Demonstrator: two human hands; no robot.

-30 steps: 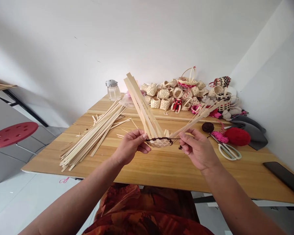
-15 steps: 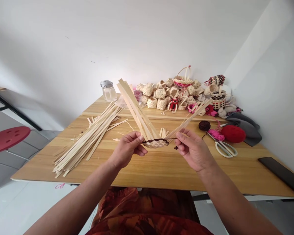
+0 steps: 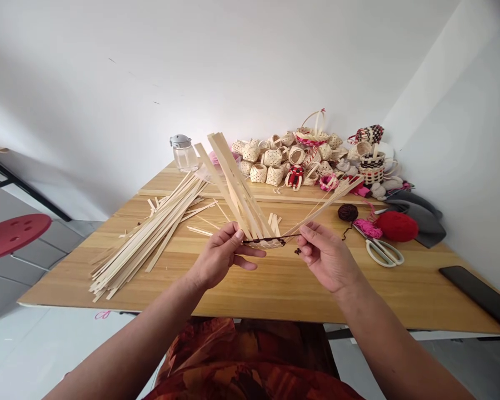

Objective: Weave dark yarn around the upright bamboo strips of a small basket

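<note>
Above the wooden table [image 3: 275,289] I hold a small woven bamboo base [image 3: 266,241] whose long pale strips fan upward to the left and right. My left hand [image 3: 220,258] pinches its left edge between thumb and fingers. My right hand [image 3: 327,255] pinches a dark brown cord [image 3: 289,237] that runs along the woven rim, with a loose end dangling below the fingers.
A bundle of bamboo strips [image 3: 150,236] lies on the left of the table. A pile of small woven baskets [image 3: 304,161] and a glass jar [image 3: 184,154] sit at the back. Yarn balls [image 3: 395,226], scissors [image 3: 383,253] and a dark phone [image 3: 477,289] lie right. A red stool [image 3: 14,236] stands left.
The woven piece has tilted flatter, so its base shows edge-on. My left fingers have spread slightly under it. The view drifted a little.
</note>
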